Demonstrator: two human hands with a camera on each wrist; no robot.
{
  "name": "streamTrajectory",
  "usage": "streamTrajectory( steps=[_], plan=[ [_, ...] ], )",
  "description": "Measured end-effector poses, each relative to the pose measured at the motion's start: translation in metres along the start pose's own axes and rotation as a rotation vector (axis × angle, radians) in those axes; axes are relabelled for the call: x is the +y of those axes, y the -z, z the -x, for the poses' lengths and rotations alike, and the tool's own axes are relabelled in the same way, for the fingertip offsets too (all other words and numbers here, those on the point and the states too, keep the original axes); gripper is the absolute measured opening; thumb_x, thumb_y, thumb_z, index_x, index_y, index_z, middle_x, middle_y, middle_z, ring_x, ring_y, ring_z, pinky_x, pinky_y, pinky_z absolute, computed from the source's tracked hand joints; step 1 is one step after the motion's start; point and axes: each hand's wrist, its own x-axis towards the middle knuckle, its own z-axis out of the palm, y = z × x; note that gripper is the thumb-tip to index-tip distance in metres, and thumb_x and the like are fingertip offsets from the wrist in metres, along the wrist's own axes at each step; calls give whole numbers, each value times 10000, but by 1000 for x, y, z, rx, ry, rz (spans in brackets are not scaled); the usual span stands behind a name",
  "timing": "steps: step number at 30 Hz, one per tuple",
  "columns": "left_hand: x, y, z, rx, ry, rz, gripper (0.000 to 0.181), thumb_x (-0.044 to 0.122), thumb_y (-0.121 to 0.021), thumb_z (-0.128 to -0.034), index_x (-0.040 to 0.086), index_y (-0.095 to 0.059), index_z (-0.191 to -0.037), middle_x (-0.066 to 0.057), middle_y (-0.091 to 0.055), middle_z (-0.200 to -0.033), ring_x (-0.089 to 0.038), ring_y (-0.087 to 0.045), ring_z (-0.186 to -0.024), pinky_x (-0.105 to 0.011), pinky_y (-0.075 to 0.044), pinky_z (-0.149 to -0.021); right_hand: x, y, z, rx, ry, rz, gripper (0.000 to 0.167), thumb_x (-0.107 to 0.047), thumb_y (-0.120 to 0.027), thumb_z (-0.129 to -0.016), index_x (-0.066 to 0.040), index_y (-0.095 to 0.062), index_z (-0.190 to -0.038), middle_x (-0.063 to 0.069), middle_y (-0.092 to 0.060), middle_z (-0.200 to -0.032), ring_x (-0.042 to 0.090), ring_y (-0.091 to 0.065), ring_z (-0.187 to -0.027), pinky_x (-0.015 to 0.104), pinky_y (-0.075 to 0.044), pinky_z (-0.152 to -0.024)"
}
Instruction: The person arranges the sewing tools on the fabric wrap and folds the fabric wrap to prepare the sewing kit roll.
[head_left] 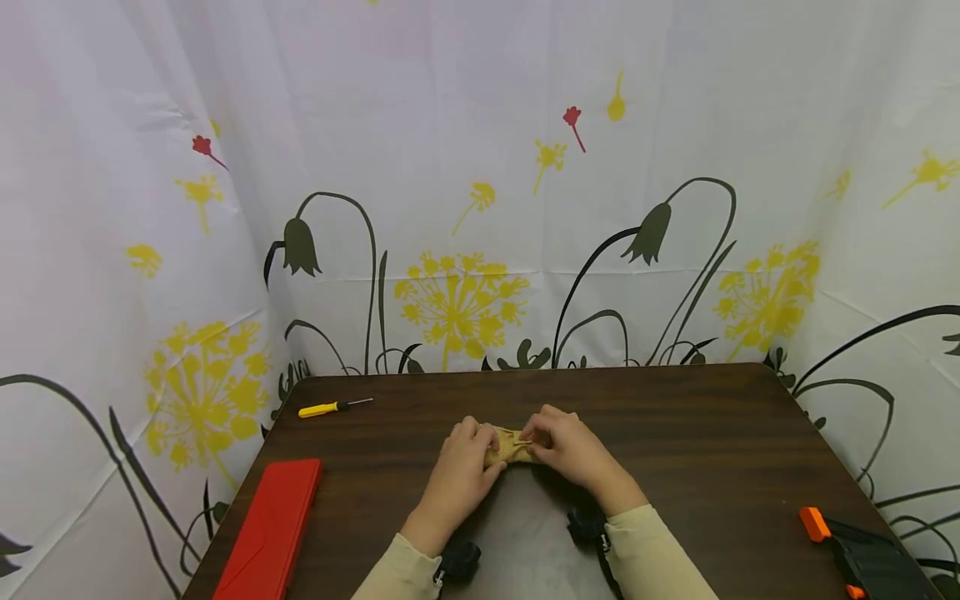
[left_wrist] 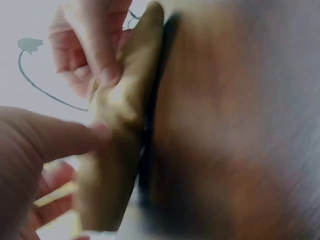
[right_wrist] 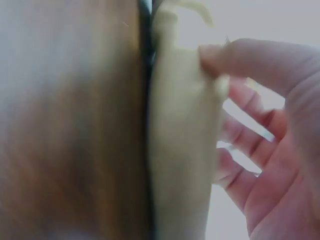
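A soft tan piece of cloth [head_left: 510, 450] with folds along its middle is between both hands, over the far half of the table; whether it is a small bag cannot be told. My left hand [head_left: 459, 471] grips its left part, thumb on the near face and fingers behind, as the left wrist view shows on the cloth [left_wrist: 102, 190]. Farther right, my right hand [head_left: 576, 454] pinches the cloth's upper edge between thumb and fingers. The right wrist view shows that tan cloth [right_wrist: 182, 130] blurred, with the right thumb at its edge. Fingertips behind the cloth are partly hidden.
On the dark wooden table [head_left: 675, 433] a yellow-handled screwdriver [head_left: 322, 409] lies at the far left. A flat red case [head_left: 270, 525] lies near the left edge. At the right edge is a black thing with orange ends [head_left: 870, 550]. A patterned curtain [head_left: 480, 150] hangs behind.
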Motion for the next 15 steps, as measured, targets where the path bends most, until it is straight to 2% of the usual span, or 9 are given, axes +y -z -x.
streamTrajectory(
  steps=[3,6,8,10,15],
  plan=[
    [-6,3,-1,-38,48,-29,306,203,-915,-900,202,-625,-998,34,-511,-1000,-170,-485,-920,-392,-427,-809,3,12,2,6,-81,94,235,-131,-909,-882,-203,-718,-999,-63,-594,-920,91,-543,-854,473,-526,-903],
    [-12,5,1,-87,42,-7,275,167,-901,-909,190,-665,-1048,24,-563,-1060,-178,-529,-977,-412,-492,-836,7,24,7,-41,-159,128,267,-161,-944,-851,-171,-707,-971,-25,-583,-933,136,-495,-872,381,-494,-806],
    [-14,4,4,-123,30,18,272,148,-889,-919,179,-681,-1092,13,-594,-1111,-176,-547,-1019,-405,-524,-870,9,30,13,-95,-195,128,258,-172,-943,-853,-167,-713,-969,-13,-588,-960,148,-477,-890,353,-458,-801],
    [-16,2,7,-145,20,41,274,136,-879,-927,167,-687,-1119,6,-612,-1136,-176,-555,-1038,-400,-534,-894,10,33,17,-137,-208,113,231,-172,-924,-876,-158,-722,-989,0,-597,-990,155,-475,-908,348,-446,-806],
    [-16,-1,9,-124,19,84,255,114,-882,-916,161,-708,-1096,8,-618,-1083,-170,-551,-999,-381,-526,-871,14,35,20,-168,-167,92,183,-147,-886,-904,-162,-740,-1013,11,-618,-1016,157,-485,-922,355,-461,-817]
  ],
)
